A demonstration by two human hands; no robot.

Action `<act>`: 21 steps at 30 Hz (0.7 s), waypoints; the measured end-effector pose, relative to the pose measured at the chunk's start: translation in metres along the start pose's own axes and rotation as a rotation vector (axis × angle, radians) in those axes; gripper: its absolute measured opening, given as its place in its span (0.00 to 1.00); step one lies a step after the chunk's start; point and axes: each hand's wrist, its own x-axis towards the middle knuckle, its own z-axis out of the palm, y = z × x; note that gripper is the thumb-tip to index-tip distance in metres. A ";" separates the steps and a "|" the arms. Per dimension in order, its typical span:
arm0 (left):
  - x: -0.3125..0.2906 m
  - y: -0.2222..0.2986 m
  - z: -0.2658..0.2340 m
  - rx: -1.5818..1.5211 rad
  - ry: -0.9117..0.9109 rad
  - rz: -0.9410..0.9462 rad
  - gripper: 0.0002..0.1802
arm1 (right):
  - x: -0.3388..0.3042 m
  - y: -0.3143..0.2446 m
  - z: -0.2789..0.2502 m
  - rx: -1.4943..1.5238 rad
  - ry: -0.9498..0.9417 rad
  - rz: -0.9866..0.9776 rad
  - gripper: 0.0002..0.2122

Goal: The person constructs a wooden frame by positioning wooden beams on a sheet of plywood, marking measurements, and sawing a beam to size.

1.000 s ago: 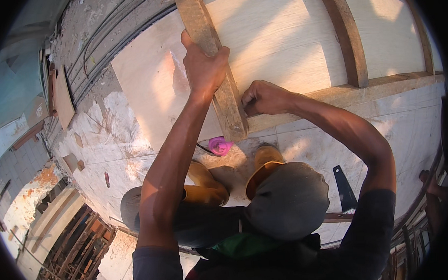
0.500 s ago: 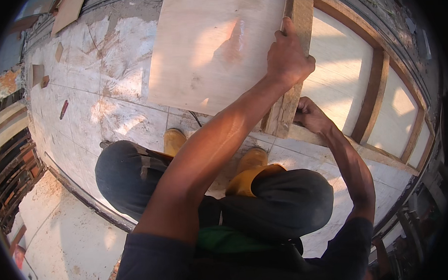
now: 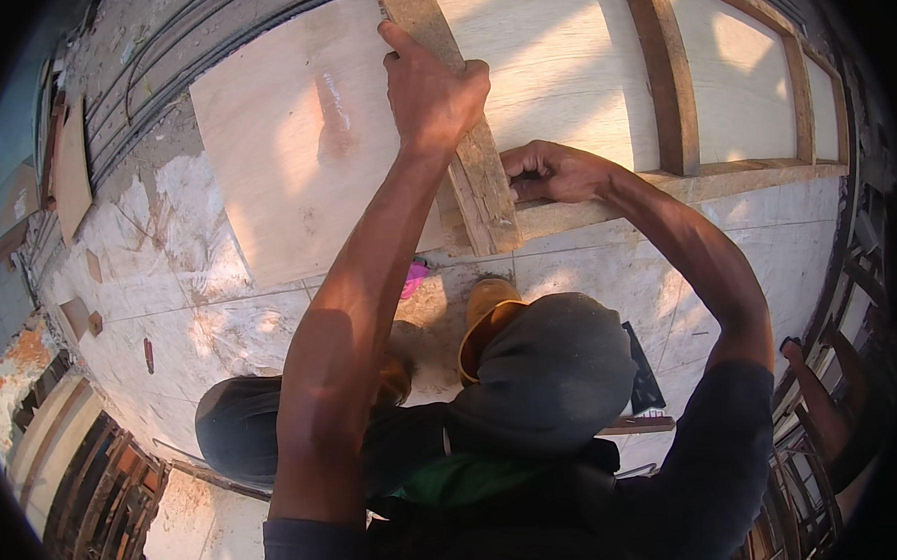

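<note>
My left hand [image 3: 433, 92] is closed around a wooden batten [image 3: 481, 183], the end crosspiece of a timber frame. The batten slants across a pale plywood sheet [image 3: 274, 177]. Right beside the batten's near end, at the inside corner with the long near rail [image 3: 724, 180], is my right hand [image 3: 561, 173]. Its fingers are curled against the wood, and whatever they hold is hidden. Plywood also lies under the framed part, where brown cross battens [image 3: 663, 80] divide it.
My boots [image 3: 489, 298] are on the dusty tiles by the sheet. A bright pink object [image 3: 413, 278] lies near them, a small red tool [image 3: 150, 355] farther left. A dark flat object [image 3: 644, 377] sits by my right knee. Another person's arm [image 3: 819, 399] shows at right.
The view has turned, so frame, sheet and hands now appear farther left. The pink object and the dark flat object have come into sight. Both hands keep their places on the wood.
</note>
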 end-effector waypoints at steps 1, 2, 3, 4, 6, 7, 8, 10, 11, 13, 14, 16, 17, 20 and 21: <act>-0.001 0.003 -0.001 0.023 -0.007 -0.007 0.52 | 0.000 0.002 0.001 -0.008 0.017 -0.005 0.04; -0.001 0.007 -0.001 0.046 -0.011 -0.014 0.51 | -0.003 0.003 0.001 -0.068 0.076 -0.048 0.04; -0.002 0.007 0.001 0.066 -0.009 -0.007 0.50 | -0.008 0.003 0.006 -0.119 0.135 -0.084 0.04; -0.003 0.007 0.003 0.086 -0.009 0.008 0.50 | -0.010 0.002 0.009 -0.172 0.201 -0.120 0.05; -0.003 0.008 -0.002 0.092 -0.008 0.016 0.48 | -0.005 -0.002 0.014 -0.205 0.208 -0.094 0.05; -0.005 0.008 -0.005 0.074 -0.017 0.007 0.48 | -0.005 -0.004 0.016 -0.220 0.213 -0.073 0.06; -0.005 0.008 -0.007 0.056 -0.024 -0.004 0.47 | -0.002 -0.006 0.016 -0.262 0.195 -0.052 0.06; -0.003 0.000 -0.008 0.020 -0.009 0.007 0.45 | 0.008 -0.011 0.017 -0.343 0.145 -0.024 0.07; -0.003 -0.004 -0.006 0.000 0.003 0.008 0.45 | 0.007 -0.007 0.019 -0.327 0.177 -0.037 0.07; -0.003 -0.003 -0.004 0.016 0.002 0.071 0.44 | 0.013 -0.004 0.022 -0.309 0.215 -0.086 0.08; -0.003 -0.003 -0.003 0.021 0.004 0.100 0.43 | 0.011 -0.002 0.022 -0.329 0.226 -0.109 0.07; -0.001 -0.003 -0.003 0.028 0.003 0.118 0.43 | -0.001 -0.007 0.021 -0.383 0.238 -0.153 0.06; -0.001 -0.004 -0.003 0.029 0.003 0.125 0.42 | -0.003 -0.005 0.023 -0.416 0.287 -0.165 0.06; -0.005 0.006 -0.006 -0.005 -0.022 0.023 0.41 | -0.005 -0.001 0.030 -0.504 0.418 -0.141 0.06; -0.005 0.005 -0.009 -0.020 -0.026 0.041 0.42 | -0.007 -0.007 0.031 -0.532 0.440 -0.095 0.06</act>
